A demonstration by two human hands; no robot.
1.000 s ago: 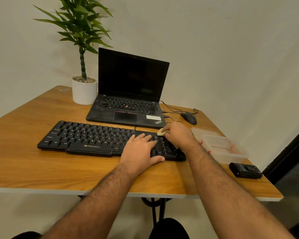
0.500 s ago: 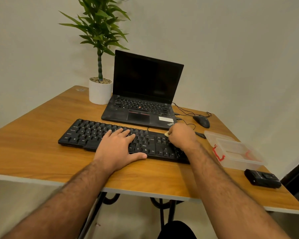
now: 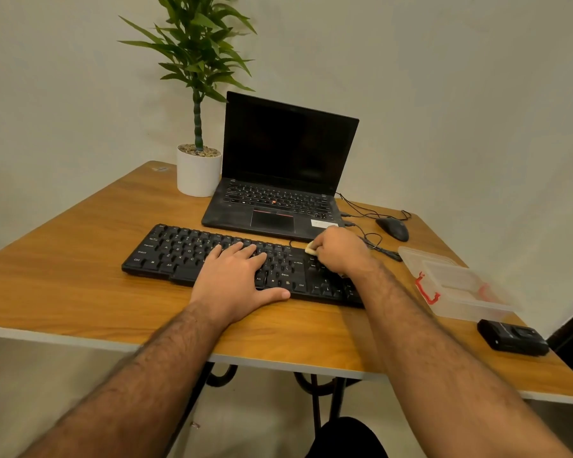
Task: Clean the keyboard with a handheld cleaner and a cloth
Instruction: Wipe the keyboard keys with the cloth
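**On the counter: a steadied keyboard, a cloth at its far edge**

On the counter (image 3: 80, 279) our left hand (image 3: 235, 279) lies flat, fingers spread over the black keyboard's (image 3: 179, 256) middle keys. Our right hand (image 3: 339, 252), fingers curled round a pale cloth (image 3: 310, 248), works the right end. We judge hard rubbing could snag a keycap or drag the cable (image 3: 371, 241) behind.

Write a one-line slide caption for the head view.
Left hand steadies the black keyboard while the right hand rubs a pale cloth over it.
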